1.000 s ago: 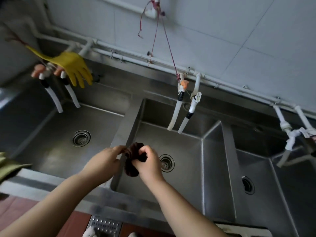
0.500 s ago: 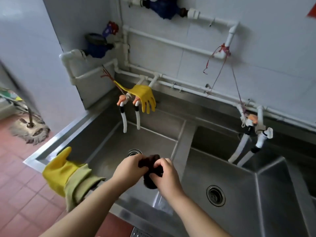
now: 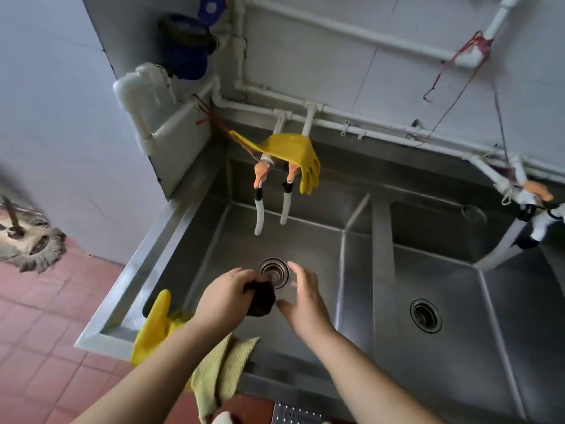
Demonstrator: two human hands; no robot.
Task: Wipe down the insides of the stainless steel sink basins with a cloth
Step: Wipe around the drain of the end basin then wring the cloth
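Dark cloth [image 3: 259, 301] is bunched in the left hand [image 3: 224, 296], fingers curled round it, held above the leftmost basin [image 3: 308, 240] just in front of its drain strainer [image 3: 273, 272]; cloth covers the strainer's near edge in this view, can't tell if it touches the basin floor. Right hand [image 3: 304, 301] sits just right of the cloth, fingers spread and relaxed, gripping nothing, thumb tip close to the cloth. Two white hose spouts [image 3: 259, 214] hang over the back of the basin with a yellow rubber glove [image 3: 301, 159] draped across the taps. Second yellow glove [image 3: 154, 328] and a pale green rag [image 3: 221, 368] lie over the basin's front rim under the left forearm. Divider wall separates it from the middle basin [image 3: 458, 301] with its own drain [image 3: 425, 316]. White pipes [image 3: 351, 120] run along the tiled wall, mop head [image 3: 30, 244] on the red floor tiles at far left
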